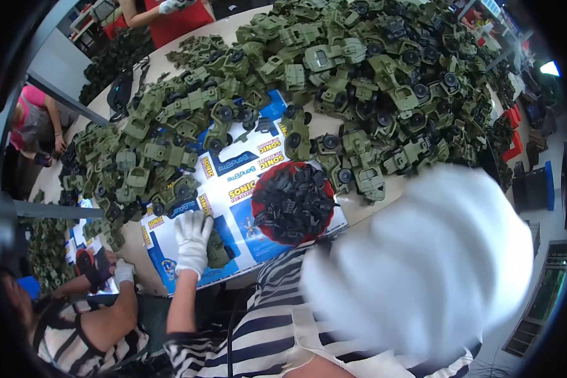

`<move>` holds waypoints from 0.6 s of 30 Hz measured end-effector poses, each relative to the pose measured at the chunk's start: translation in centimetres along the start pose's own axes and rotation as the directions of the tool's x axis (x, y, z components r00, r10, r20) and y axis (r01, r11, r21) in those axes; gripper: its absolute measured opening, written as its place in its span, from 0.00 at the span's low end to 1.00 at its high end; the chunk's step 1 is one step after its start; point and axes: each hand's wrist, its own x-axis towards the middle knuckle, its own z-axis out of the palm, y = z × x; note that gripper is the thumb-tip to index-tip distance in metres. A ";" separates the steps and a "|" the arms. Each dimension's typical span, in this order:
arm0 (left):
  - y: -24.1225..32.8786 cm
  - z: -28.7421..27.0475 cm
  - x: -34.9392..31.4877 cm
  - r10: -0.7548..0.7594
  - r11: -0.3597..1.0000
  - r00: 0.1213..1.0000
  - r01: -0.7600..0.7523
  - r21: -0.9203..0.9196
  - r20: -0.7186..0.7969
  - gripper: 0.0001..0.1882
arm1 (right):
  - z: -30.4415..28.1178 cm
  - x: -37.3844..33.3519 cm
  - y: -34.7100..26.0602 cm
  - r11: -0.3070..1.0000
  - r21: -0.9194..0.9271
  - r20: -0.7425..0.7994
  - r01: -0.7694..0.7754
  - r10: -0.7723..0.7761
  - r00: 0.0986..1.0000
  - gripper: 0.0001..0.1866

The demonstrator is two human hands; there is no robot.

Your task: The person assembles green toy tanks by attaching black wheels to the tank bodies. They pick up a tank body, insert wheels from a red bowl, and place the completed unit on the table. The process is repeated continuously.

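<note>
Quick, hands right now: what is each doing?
Left hand: white glove, fingers spread open, resting against a green toy part on the blue sheet.
Right hand: a white blur close to the camera; cannot tell.

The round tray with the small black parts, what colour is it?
The round tray is red; its rim shows around the heap of small black parts, best in the head view.

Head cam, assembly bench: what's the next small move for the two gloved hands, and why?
Probably lower the right hand toward the red tray for one black part. That hand is raised close to the camera, blurred, and its grip cannot be read. The left hand already rests on a green toy-truck piece on the blue printed sheet, with the tray right beside it.
</note>
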 end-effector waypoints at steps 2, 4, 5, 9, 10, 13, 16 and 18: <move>-1.4 2.3 -0.1 0.184 0.966 0.980 -0.166 0.198 -0.075 0.26 | 0.0 -1.3 -1.4 0.976 0.093 -0.114 0.196 -0.185 0.976 0.17; -1.8 4.0 2.5 0.331 0.924 0.939 -0.303 0.233 -0.093 0.19 | 1.5 -1.4 -2.0 0.925 0.193 -0.164 0.327 -0.298 0.940 0.18; -2.0 4.7 3.1 0.333 0.924 0.940 -0.311 0.220 -0.070 0.18 | 2.6 -1.3 -2.3 0.884 0.251 -0.197 0.395 -0.353 0.915 0.18; -2.7 6.5 2.1 0.050 0.998 0.999 -0.050 0.033 0.014 0.27 | 4.8 -0.2 -3.5 0.680 0.372 -0.320 0.632 -0.545 0.775 0.20; -2.4 5.5 2.1 -0.058 0.996 0.992 0.065 -0.062 0.108 0.34 | 5.1 0.3 -3.6 0.634 0.392 -0.353 0.666 -0.565 0.746 0.21; 1.2 0.2 3.0 -0.302 0.887 0.865 0.409 -0.215 0.401 0.44 | 5.8 3.6 -2.7 0.504 0.433 -0.397 0.748 -0.638 0.660 0.23; 0.9 4.3 0.5 -0.347 0.832 0.898 0.428 -0.352 0.272 0.49 | 6.7 10.3 1.3 0.603 0.518 -0.151 0.606 -0.633 0.759 0.22; -1.0 6.1 0.3 -0.357 0.825 0.921 0.389 -0.409 0.155 0.52 | 8.5 15.3 6.5 0.810 0.469 0.145 0.351 -0.463 0.874 0.23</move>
